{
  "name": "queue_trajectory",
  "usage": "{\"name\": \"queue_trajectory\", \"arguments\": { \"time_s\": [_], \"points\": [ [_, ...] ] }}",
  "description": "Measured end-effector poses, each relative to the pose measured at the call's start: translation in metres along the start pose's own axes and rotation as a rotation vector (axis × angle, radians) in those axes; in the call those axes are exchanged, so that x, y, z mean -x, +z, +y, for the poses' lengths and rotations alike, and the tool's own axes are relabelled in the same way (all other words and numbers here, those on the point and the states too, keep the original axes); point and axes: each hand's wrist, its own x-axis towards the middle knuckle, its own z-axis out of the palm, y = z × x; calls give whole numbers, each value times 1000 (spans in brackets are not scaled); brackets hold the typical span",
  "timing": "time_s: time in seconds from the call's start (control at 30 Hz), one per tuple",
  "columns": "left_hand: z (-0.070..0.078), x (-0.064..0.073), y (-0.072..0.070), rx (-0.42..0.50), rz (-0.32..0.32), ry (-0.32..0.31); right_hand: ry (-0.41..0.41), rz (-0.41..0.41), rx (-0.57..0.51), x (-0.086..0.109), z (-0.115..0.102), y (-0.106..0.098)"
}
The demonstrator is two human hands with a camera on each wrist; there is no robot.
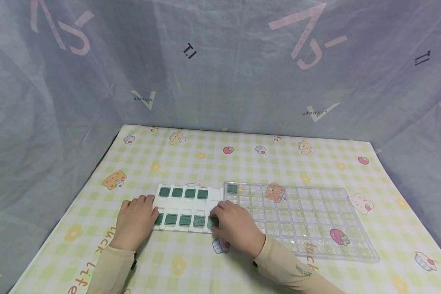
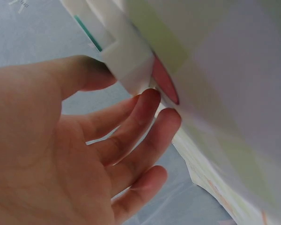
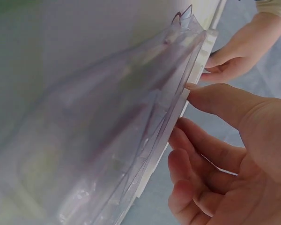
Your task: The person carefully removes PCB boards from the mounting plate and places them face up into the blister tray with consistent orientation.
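Observation:
A white tray (image 1: pixel 189 206) lies on the table with two rows of square green chips (image 1: pixel 185 220) in its pockets. My left hand (image 1: pixel 136 220) grips the tray's left end; in the left wrist view the thumb (image 2: pixel 96 75) and fingers meet at its corner. At the other end, my right hand (image 1: pixel 239 226) holds the tray's right edge, partly covering a green chip (image 1: pixel 212 222) in the near row. The right wrist view shows the thumb (image 3: pixel 220 101) and index fingertip against the white edge. The far row's rightmost pocket holds no chip.
Right beside the white tray lies a clear plastic tray (image 1: pixel 316 218) divided into many cells. One green chip (image 1: pixel 232 188) sits in its far left cell. A checked cloth (image 1: pixel 206 171) with printed figures covers the table, and grey fabric (image 1: pixel 220 81) hangs behind.

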Motion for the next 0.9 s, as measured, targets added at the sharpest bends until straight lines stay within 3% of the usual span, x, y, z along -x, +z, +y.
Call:
{"name": "queue_trajectory", "arguments": {
  "time_s": [0.57, 0.9],
  "points": [
    [1, 1, -1, 1, 22, 13, 3, 29, -26, -2, 4, -8],
    [1, 0, -1, -3, 1, -5, -8, 42, -24, -5, 13, -13]
  ]
}}
